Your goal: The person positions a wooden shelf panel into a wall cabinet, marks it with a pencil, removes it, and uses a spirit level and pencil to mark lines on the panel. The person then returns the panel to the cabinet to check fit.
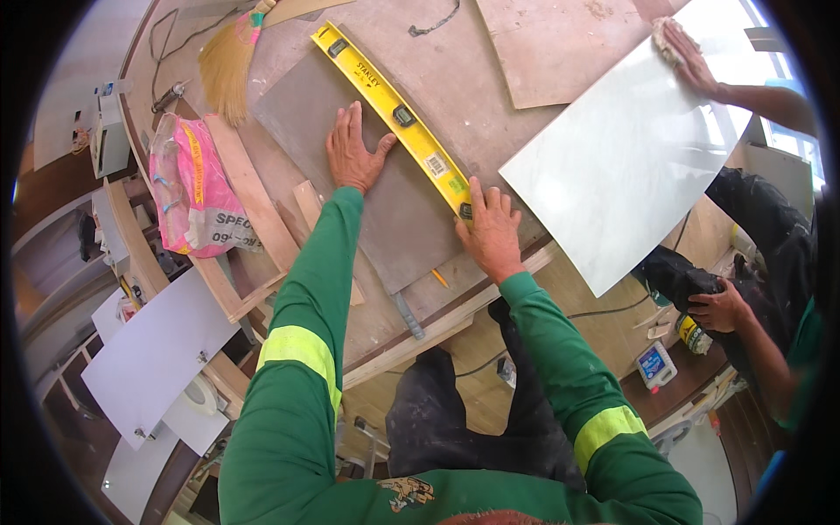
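Note:
A yellow spirit level (pixel 389 109) lies slantwise along the far right side of a grey-brown tile (pixel 398 236) on the worktable. My left hand (pixel 354 156) rests flat on the tile, fingers spread and thumb out toward the level. At the level's near end, my right hand (pixel 493 232) holds it, with the fingers along its edge and the thumb side against it. Close to the tile's near edge are a pencil (pixel 440 278) and a grey-handled tool (pixel 409 317), partly under the tile.
At the right, a co-worker's hand (pixel 696 72) presses a cloth (pixel 674 41) on a glossy white panel (pixel 612 166). A pink sack (pixel 197 184), wooden strips (pixel 249 188) and a straw broom (pixel 229 70) lie left. A white jug (pixel 655 366) stands below right.

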Tool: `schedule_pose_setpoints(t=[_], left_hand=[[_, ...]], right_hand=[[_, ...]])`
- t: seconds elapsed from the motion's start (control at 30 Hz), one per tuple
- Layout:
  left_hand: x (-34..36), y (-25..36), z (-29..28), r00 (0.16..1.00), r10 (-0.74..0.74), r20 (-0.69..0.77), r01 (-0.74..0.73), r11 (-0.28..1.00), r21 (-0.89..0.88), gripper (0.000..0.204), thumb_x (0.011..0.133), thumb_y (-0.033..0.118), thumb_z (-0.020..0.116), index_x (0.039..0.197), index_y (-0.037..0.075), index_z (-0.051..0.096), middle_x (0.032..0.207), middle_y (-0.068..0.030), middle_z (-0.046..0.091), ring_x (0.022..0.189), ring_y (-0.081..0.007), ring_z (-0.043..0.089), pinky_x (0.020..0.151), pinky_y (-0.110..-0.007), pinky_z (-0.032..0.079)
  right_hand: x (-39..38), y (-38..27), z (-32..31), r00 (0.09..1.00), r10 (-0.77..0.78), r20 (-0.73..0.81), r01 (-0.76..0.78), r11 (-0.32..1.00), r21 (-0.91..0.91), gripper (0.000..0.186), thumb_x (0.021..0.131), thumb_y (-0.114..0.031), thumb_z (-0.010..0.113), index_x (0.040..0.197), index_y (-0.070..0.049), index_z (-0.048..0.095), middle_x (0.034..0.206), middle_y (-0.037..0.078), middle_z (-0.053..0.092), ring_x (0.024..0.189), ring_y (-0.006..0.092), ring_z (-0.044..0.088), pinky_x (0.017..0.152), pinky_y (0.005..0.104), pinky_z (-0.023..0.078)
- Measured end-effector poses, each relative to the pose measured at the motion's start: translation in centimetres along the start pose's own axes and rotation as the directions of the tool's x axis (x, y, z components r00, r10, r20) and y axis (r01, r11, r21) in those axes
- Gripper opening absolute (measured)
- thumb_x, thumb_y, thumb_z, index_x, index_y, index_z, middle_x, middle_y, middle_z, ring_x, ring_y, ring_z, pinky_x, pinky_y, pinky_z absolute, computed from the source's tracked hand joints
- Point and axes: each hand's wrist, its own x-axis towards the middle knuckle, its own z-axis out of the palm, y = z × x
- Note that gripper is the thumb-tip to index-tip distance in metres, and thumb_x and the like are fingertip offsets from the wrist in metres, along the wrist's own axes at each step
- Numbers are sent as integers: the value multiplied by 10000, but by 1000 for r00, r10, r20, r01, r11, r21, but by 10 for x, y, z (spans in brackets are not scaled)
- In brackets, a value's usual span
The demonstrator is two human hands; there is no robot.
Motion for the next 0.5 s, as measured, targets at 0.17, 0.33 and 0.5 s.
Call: schedule_pose_setpoints(t=[0.17, 0.33, 0.5], left_hand=[[31, 9, -8, 969, -239, 68, 248, 950, -192, 914, 990, 713, 495, 1630, 84, 325, 1401, -191, 541, 1350, -401, 453, 1152, -512, 306], [28, -8, 2, 989, -109, -98, 97, 988, -122, 954, 937, 781, 509, 1621, 132, 372, 1422, -158, 536, 1306, -383, 465, 1109, -581, 325], [30, -3, 2, 996, 74, 40, -76, 995, 61, 990, 910, 780, 548, 1624, 120, 362, 1642, -152, 399, 1536, -326, 325, 1223, -602, 200]], right_hand=[[9, -1, 22, 997, -39, -69, 46, 994, 100, 799, 889, -268, 751, 1571, -87, 376, 1317, 126, 481, 1203, 330, 491, 993, 568, 440], [3, 1, 35, 994, -56, -98, 69, 989, 133, 789, 885, -257, 760, 1561, -94, 384, 1325, 138, 476, 1215, 349, 487, 1007, 582, 428], [5, -2, 41, 982, 37, -184, -1, 981, 194, 796, 880, -248, 765, 1560, -87, 384, 1326, 151, 477, 1228, 369, 475, 1008, 592, 412]])
